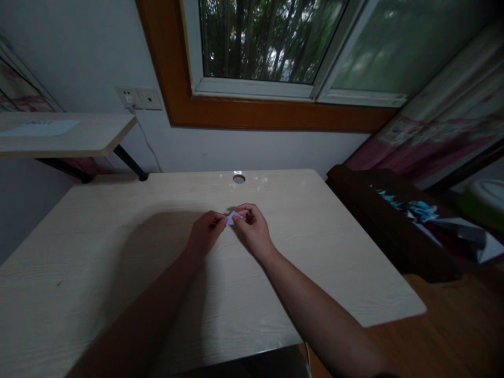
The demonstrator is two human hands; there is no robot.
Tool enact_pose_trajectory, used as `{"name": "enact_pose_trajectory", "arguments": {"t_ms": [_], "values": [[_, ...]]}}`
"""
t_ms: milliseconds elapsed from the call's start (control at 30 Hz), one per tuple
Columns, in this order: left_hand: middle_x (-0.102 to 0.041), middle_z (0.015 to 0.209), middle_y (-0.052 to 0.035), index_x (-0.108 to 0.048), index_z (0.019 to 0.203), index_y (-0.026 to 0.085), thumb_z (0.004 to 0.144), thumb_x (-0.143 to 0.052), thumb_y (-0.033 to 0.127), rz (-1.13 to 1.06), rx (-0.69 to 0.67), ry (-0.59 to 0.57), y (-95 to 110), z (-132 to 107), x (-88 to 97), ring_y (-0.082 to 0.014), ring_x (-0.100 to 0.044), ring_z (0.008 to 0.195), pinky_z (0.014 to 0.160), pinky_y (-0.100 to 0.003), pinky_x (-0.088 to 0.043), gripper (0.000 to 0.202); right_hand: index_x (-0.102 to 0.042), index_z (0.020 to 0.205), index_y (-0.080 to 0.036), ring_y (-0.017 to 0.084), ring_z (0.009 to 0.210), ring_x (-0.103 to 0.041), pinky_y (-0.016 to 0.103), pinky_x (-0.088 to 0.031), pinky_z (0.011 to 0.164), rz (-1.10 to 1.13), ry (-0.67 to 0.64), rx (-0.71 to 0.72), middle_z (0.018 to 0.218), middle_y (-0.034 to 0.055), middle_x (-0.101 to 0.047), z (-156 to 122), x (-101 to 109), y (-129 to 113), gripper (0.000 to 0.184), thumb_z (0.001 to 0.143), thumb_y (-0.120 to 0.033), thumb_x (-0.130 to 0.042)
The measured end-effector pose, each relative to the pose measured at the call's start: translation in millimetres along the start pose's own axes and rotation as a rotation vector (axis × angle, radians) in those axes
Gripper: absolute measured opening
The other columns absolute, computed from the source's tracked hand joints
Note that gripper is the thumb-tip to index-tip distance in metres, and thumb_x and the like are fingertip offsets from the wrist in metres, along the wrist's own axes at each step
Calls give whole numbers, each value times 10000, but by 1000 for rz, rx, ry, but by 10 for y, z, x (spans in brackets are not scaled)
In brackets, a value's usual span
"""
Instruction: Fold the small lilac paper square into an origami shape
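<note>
A small piece of pale purple folded paper (232, 218) is held between my two hands, over the middle of the light wood-grain desk (315, 252). My left hand (207, 231) pinches its left edge between thumb and fingers. On the other side, my right hand (254, 226) is closed on the paper, its thumb lying across the front. Fingertips cover part of the paper, so its full shape is hidden.
A round cable hole (239, 179) is near the desk's back edge. At left stands a raised shelf (110, 131) on black legs, with a sheet on top. A dark wooden piece of furniture (378, 226) bearing assorted items stands at right. A window (271, 42) is behind.
</note>
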State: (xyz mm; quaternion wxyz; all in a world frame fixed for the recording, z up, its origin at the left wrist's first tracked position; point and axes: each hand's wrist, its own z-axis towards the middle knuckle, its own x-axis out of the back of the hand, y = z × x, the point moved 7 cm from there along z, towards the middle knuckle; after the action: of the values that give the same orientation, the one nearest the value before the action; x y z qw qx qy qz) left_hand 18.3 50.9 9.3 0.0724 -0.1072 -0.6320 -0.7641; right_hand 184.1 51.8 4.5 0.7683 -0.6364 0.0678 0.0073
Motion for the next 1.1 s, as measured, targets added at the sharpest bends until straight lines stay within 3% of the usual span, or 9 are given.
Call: {"name": "enact_pose_trajectory", "arguments": {"t_ms": [133, 500, 767, 1100], "values": [[-713, 759, -14, -689, 800, 208, 839, -642, 364, 49, -7, 4, -1, 3, 4, -153, -665, 663, 642, -255, -542, 167, -632, 1008, -233, 152, 725, -628, 285, -505, 702, -20, -44, 10, 822, -3, -685, -30, -53, -31, 260, 785, -318, -734], [-717, 732, -17, -686, 808, 198, 863, -641, 420, -47, 42, -7, 24, -6, 3, -158, -673, 657, 652, -264, -542, 233, -617, 985, -238, 136, 654, -585, 274, -485, 653, 44, 33, -25, 745, -34, -642, 11, 10, -22, 286, 745, -312, -756], [-721, 692, -9, -712, 782, 207, 857, -642, 448, -28, 54, -57, -22, -10, -32, -158, -670, 649, 651, -257, -532, 262, -629, 1006, -240, 136, 668, -597, 273, -478, 660, 61, -22, -11, 755, -32, -655, -13, -47, -35, 292, 757, -309, -766], [-746, 685, -18, -711, 748, 196, 815, -682, 456, -88, 150, -6, -5, 2, -4, -155, -693, 633, 653, -262, -566, 270, -644, 981, -243, 135, 667, -620, 280, -483, 693, 153, 66, -39, 745, -33, -701, 32, 28, -16, 333, 702, -286, -821]]}}
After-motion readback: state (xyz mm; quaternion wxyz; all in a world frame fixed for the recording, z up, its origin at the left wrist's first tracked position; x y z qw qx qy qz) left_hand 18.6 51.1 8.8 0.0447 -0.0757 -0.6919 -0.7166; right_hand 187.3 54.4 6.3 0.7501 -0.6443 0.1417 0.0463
